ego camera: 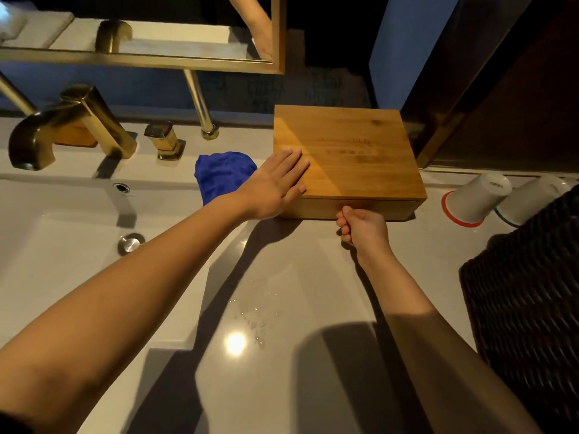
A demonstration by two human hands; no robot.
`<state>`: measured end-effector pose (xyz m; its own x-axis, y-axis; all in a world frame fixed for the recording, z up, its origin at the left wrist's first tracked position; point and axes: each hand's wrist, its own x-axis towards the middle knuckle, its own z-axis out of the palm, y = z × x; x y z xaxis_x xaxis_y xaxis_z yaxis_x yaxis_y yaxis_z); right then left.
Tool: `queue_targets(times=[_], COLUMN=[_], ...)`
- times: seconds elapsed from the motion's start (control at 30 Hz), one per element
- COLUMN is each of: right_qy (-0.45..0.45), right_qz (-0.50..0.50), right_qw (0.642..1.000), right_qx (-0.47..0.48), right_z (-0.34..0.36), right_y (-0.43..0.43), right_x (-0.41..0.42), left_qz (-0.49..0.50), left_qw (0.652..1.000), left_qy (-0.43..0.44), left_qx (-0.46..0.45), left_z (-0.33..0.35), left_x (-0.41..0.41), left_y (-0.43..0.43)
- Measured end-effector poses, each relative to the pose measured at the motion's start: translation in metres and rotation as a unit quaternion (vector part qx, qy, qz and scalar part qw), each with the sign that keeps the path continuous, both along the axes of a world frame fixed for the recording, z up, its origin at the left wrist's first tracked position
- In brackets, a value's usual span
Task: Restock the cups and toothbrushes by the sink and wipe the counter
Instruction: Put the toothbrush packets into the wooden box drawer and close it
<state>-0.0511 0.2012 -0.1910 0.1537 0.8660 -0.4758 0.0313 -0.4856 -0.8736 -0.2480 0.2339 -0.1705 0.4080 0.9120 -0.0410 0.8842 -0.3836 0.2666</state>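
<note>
**Desk:** What do you have on the head view?

**Operator:** I'm looking down at a pale grey stone counter (297, 277) beside a white sink basin (47, 245) with a brushed-gold faucet (62, 126). A closed rectangular bamboo box (347, 158) sits at the back of the counter.

**Desk:** And the hands?

**Operator:** The left hand (275, 183) lies flat on the box's lid near its left edge, with the fingers straight and gripping nothing. The right hand (360, 227) is curled against the box's front face, its thumb tip just under the lid seam. I cannot tell whether it pinches anything there.

**Desk:** Where are the task items?

**Operator:** I see 2 white cups mouth-down on the counter right of the box. They stand side by side, 1 red-rimmed cup (476, 198) and 1 blue-rimmed cup (529, 198). A crumpled blue cloth (222, 173) lies on the counter just left of the box, behind the left wrist. Scattered water droplets (257, 311) sit on the counter between my forearms. A dark woven basket (532, 292) fills the right edge, partly in front of the blue-rimmed cup.
</note>
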Motion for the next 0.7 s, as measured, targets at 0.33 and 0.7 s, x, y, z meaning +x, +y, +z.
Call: queue_targets(times=[0.33, 0.7], right_qy=[-0.246, -0.376], right_qz=[0.04, 0.234], right_qw=[0.958, 0.828], right_qx=[0.142, 0.344], right_z=[-0.019, 0.004], right_y=[-0.005, -0.045], right_x=[0.0, -0.055], left_qz=[0.045, 0.295], left_qw=[0.998, 0.95], left_qy=[-0.025, -0.083], left_qx=[0.032, -0.058], left_z=[-0.001, -0.038], left_x=[0.003, -0.096], left_y=[-0.027, -0.192])
